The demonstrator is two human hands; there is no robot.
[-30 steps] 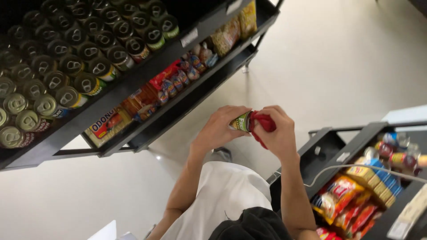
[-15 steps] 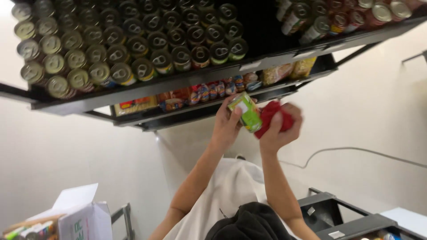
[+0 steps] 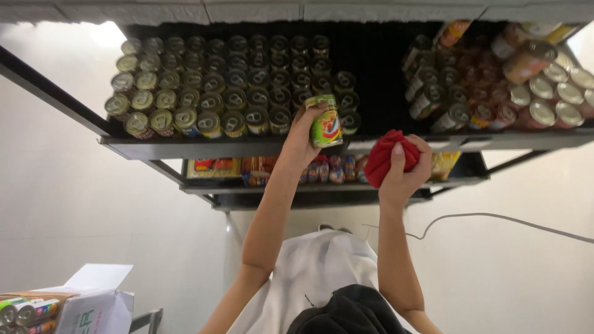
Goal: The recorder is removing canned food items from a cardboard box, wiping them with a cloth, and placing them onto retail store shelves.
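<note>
A black metal shelf rack (image 3: 185,147) fills the upper view. Its top tier holds packed rows of drink cans (image 3: 229,80) on the left side, pull-tab tops facing the camera; a bare dark strip (image 3: 377,74) separates them from a second cluster of cans (image 3: 495,86) on the right. The tier below holds small snack packets (image 3: 328,170) along its front edge. At lower left, an open cardboard box (image 3: 86,303) contains more cans lying on their sides. The left hand (image 3: 306,133) grasps a green can (image 3: 325,120), holding it at the front lip of the top tier, just right of the can rows and beside the bare strip. The right hand (image 3: 405,167) clenches a bunched red cloth (image 3: 387,154) just below that lip.
</note>
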